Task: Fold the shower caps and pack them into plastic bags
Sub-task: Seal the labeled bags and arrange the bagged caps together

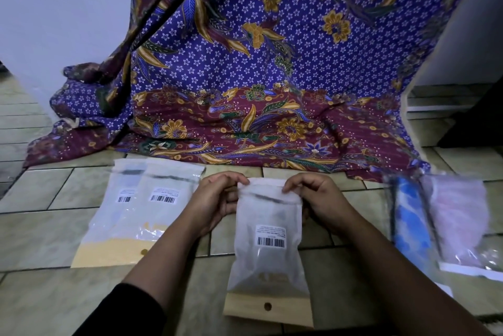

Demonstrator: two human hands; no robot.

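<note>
1. Nearest the camera hangs the lower end of a frosted plastic zip bag (268, 240). It ends in a tan card strip (268, 308) with one round hole punched through it.
2. A black sleeve (122, 308) covers the left forearm near the bottom edge.
3. On the bag's front is a white label (270, 236) with a barcode. The small print above the bars is too fine to read.
4. The left hand (215, 199) and right hand (318, 196) hold the bag upright above the pale tiled floor (40, 240). The fingers (234, 176) of each hand are curled and pinch a top corner, just above the dark zip line. Whether anything is inside cannot be told.
5. To the left, two more frosted bags (163, 216) lie flat on the tiles and overlap. Each carries a barcode label and a tan strip.
6. To the right lie a blue bundle (411, 216) and a pink bundle (457, 213) in clear wrapping. They are blurred and may be packed shower caps.
7. Beyond everything, a purple and maroon batik cloth (245, 63) with gold flowers is draped from above down onto the floor. It hides whatever stands behind it.
</note>
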